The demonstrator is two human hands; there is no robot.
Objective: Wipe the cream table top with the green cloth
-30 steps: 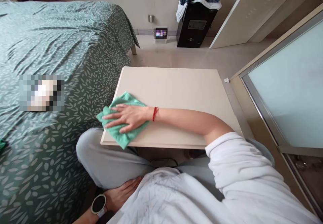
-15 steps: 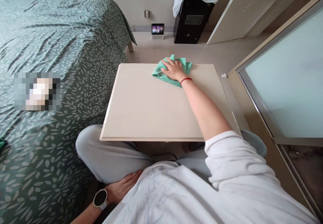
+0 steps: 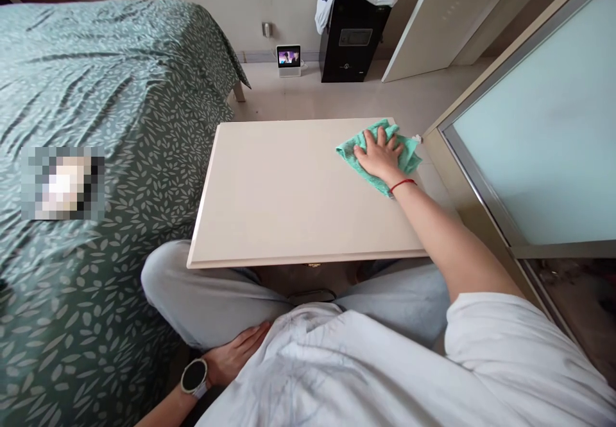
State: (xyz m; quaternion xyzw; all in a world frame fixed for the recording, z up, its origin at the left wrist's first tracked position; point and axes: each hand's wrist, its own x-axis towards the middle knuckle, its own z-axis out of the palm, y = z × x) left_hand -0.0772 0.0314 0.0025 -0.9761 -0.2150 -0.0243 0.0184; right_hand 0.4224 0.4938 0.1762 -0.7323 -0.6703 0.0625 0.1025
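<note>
A green cloth (image 3: 353,149) lies spread on the back right corner of a cream tabletop (image 3: 279,189), part of it past the right edge. My right hand (image 3: 382,156) presses flat on top of the cloth, fingers spread, a red string at the wrist. Down by my lap, my left hand (image 3: 235,355) rests on my thigh, its fingers stretched out and partly hidden by my shirt; it holds nothing visible. A watch (image 3: 194,377) is on that wrist.
A bed (image 3: 144,125) with a green leaf-patterned cover stands at the left, a blurred patch on it. Behind the table are a small screen (image 3: 289,58) and a black cabinet (image 3: 353,45) topped with clothes. At right is a frosted glass panel (image 3: 543,131).
My right hand and the cloth have moved right and slightly nearer, from the back edge to the back right corner. The view has shifted a little; my left hand stays on my thigh.
</note>
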